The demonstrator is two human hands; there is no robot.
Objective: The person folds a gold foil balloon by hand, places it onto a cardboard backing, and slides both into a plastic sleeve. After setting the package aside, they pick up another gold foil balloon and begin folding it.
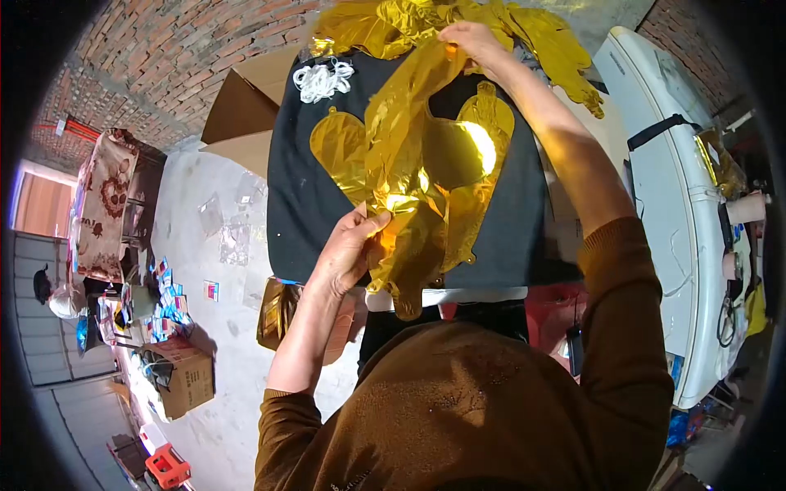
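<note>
A flat, shiny gold foil balloon stretches between my two hands above a table covered in black cloth. Its lower part is pinched between thumb and fingers of my left hand. At the far end, my right hand is closed on the foil's upper edge, close to the pile of gold foil balloons. Beneath the held piece, another flat gold foil balloon lies on the cloth, partly covered. A bundle of white string rests on the cloth's upper left.
An open cardboard box stands left of the table. On the right is a long white appliance with items along its far side. A cardboard box and a red crate sit on the floor at left. Plastic wrappers lie on the concrete.
</note>
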